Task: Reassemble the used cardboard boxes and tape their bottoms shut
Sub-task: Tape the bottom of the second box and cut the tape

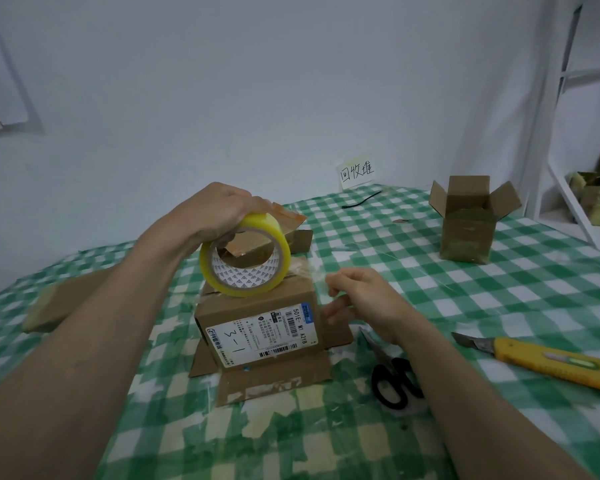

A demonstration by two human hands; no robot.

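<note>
We're gripping the tape roll (pixel 246 258) in our left hand (pixel 219 211) atop the upturned box (pixel 257 323); our right hand (pixel 355 299) is pinching the flimsy, clingy tape end (pixel 314 273), likely best taken at its edge.

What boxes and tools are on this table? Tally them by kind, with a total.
Cardboard boxes: 4 (labelled box, box behind it, open box at right, flattened box at left)
Tape rolls: 1
Scissors: 1
Utility knives: 1
Total: 7
</note>
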